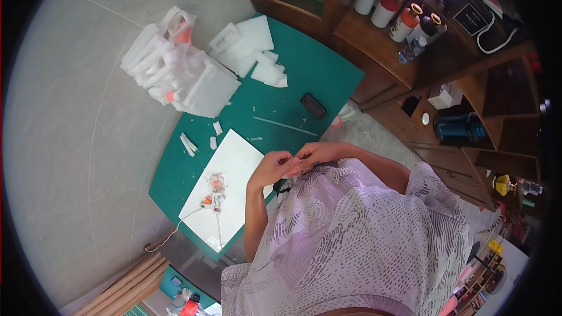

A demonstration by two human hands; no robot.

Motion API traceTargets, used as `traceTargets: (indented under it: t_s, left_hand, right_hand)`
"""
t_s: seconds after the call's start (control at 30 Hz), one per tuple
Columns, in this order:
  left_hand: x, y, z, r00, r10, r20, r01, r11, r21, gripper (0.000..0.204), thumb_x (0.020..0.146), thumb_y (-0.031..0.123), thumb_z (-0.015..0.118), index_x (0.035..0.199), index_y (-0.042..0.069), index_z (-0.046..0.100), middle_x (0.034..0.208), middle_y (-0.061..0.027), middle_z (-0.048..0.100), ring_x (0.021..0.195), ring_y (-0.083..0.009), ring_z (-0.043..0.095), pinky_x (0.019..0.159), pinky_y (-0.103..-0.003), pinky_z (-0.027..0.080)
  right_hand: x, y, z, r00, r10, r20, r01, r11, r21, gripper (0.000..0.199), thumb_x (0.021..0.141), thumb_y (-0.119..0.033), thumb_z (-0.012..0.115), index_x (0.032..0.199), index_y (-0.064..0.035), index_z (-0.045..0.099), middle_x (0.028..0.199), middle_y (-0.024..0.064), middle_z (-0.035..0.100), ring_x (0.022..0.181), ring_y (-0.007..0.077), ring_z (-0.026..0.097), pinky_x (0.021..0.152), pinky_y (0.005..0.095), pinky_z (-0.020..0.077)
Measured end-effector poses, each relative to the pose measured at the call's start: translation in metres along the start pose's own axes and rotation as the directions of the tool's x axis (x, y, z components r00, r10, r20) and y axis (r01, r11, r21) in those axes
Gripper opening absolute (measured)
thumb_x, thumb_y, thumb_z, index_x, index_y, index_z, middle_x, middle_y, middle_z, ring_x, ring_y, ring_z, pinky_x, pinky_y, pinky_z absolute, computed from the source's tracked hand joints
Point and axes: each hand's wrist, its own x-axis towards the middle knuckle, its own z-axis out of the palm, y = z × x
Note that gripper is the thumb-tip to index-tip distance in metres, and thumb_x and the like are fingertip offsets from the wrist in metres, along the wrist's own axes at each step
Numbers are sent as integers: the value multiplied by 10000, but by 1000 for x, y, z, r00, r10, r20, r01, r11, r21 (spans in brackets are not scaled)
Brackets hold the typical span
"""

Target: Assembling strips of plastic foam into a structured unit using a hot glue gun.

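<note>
My left hand (271, 169) and my right hand (317, 153) meet close to my body, at the table's near edge. Their fingers are closed together around a small pale pinkish piece (296, 168); its kind is too hidden to make out. Left of them, a white board (234, 167) lies on the green table (275, 123). On the board rests a white and orange glue gun (209, 202), its cord running off the left side and a thin stick at its back. Beside the gun sits a small clear and pinkish item (216, 184).
A heap of white foam pieces (193, 79) stands at the table's far left, with flat white sheets (252, 38) beside it. White scraps (188, 144), a thin translucent stick (285, 126) and a dark oblong case (313, 106) lie on the table. Wooden shelves (374, 38) with several bottles stand to the right.
</note>
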Motion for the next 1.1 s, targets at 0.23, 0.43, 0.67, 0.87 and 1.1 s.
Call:
traceTargets:
  t_s: [0.23, 0.43, 0.67, 0.87, 1.1]
  left_hand:
    - [-7, 6, 13, 995, 99, -1, -96, 954, -283, 303, 898, 301, 553, 730, 53, 508, 690, 55, 427, 639, -32, 366, 539, -192, 296]
    - [-9, 16, 20, 985, 105, -134, -156, 869, -469, 374, 887, 393, 540, 743, 49, 517, 714, 49, 453, 627, -50, 389, 528, -196, 284]
    - [-9, 20, 29, 930, 253, -265, -366, 597, -714, 376, 933, 356, 439, 728, 46, 496, 753, -46, 452, 715, -151, 424, 651, -270, 358]
    - [-20, 15, 15, 900, 151, -408, -420, 547, -724, 406, 957, 397, 344, 781, 57, 480, 769, -54, 492, 754, -189, 494, 719, -307, 424]
    - [-44, 19, 31, 209, 488, -848, 50, 860, 507, 407, 812, 260, 631, 1118, 46, 469, 998, -92, 537, 929, -236, 506, 824, -363, 399]
  right_hand:
    - [-20, -32, 22, 994, -106, 8, 104, 985, 137, 264, 921, -255, 524, 763, -44, 519, 687, -54, 452, 670, 32, 426, 638, 203, 366]
    - [-16, -31, 14, 973, -223, 53, 209, 958, 197, 243, 921, -247, 524, 850, -16, 553, 756, -35, 470, 726, 48, 448, 658, 210, 377]
    - [-5, -28, 7, 909, -398, 126, 357, 897, 260, 208, 908, -233, 521, 807, -55, 483, 788, -6, 428, 755, 102, 408, 720, 250, 348]
    - [2, -34, 6, 912, -409, -21, 377, 818, 433, 216, 890, -259, 541, 824, -67, 468, 801, 7, 429, 761, 119, 413, 740, 262, 353]
    - [45, -47, 24, 917, -239, -318, 338, 891, 304, 141, 915, -195, 523, 963, -65, 496, 850, 10, 497, 758, 85, 469, 656, 237, 407]
